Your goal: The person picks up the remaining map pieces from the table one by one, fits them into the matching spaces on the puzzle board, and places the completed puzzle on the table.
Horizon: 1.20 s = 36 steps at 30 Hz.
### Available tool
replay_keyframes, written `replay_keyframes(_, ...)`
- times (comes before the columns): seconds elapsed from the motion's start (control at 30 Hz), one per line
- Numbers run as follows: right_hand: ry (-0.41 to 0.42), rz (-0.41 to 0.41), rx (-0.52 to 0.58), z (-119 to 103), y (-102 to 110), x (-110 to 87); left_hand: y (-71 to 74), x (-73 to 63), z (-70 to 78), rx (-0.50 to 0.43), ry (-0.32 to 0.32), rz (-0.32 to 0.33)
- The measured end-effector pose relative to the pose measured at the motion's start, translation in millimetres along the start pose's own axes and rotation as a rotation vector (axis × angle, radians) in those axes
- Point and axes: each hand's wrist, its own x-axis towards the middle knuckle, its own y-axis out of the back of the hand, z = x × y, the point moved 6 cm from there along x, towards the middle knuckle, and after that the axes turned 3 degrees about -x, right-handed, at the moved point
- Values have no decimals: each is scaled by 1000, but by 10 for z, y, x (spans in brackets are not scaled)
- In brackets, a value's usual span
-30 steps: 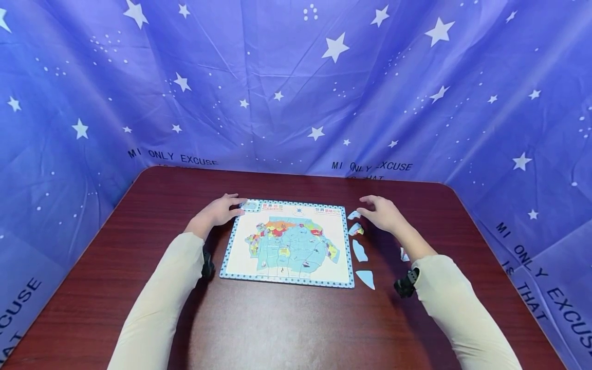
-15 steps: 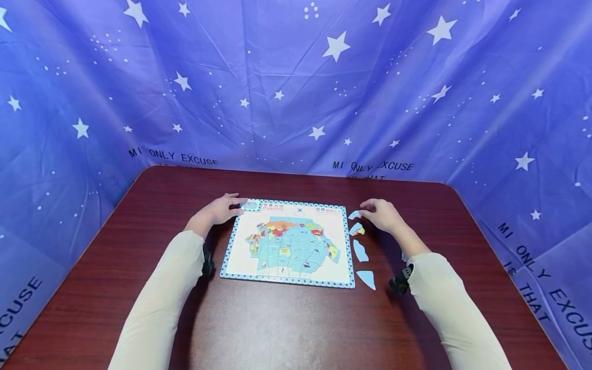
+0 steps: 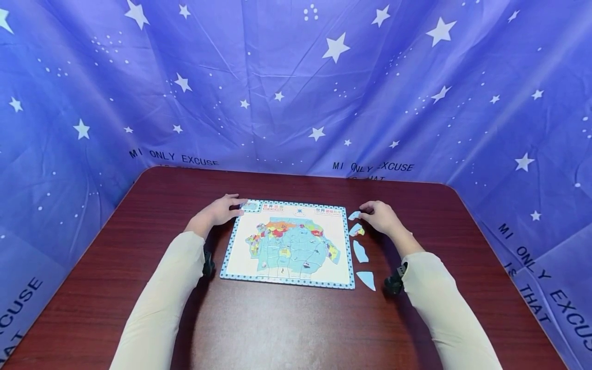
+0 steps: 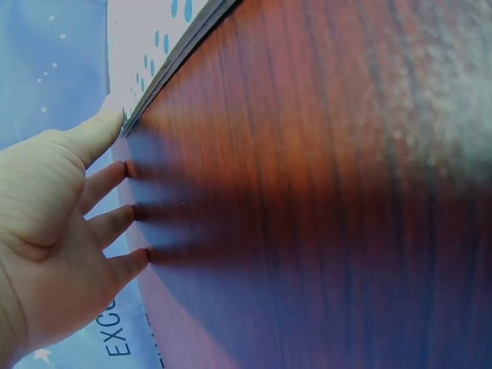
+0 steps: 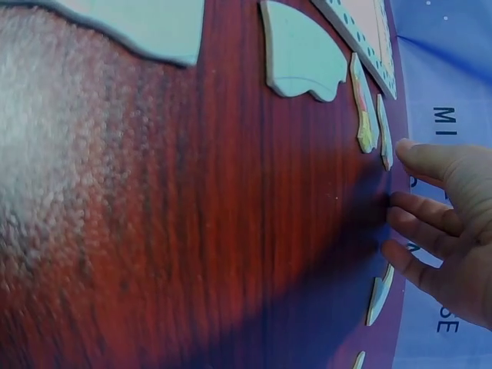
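Note:
In the head view a world-map jigsaw board [image 3: 333, 223] with a blue dotted border lies flat, many map pieces fitted in its middle. My left hand [image 3: 221, 210] rests at its far left corner; the left wrist view shows the thumb at the board's edge [image 4: 173, 61] and the other fingers spread beside it. My right hand [image 3: 381, 216] is at the topmost loose puzzle piece [image 3: 354, 216], thumb and forefinger around its right end. In the right wrist view this piece [image 5: 385, 134] lies flat right by the thumb tip, the visible fingers loosely bent and apart; the forefinger is hidden.
Below that piece are a yellow-marked piece [image 3: 356, 230], a long blue piece [image 3: 360, 251] and a triangular blue piece [image 3: 366, 280]. Another loose piece [image 5: 377, 300] lies past my right fingers in the right wrist view. A starry blue curtain [image 3: 287, 92] surrounds the brown table [image 3: 277, 329].
The right thumb and forefinger have drawn closer together at the topmost piece, and the right forearm has shifted left, now hiding a loose piece seen earlier. The left hand has not moved.

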Motion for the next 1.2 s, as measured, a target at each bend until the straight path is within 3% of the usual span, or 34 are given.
replay_keyframes(0.33, 32, 12, -51, -2, -43, 17, 2, -13, 8, -8, -2, -12)
replay_keyframes(1.2, -4, -28, -124, -30, -69, 50, -7, -9, 12, -25, 12, -19)
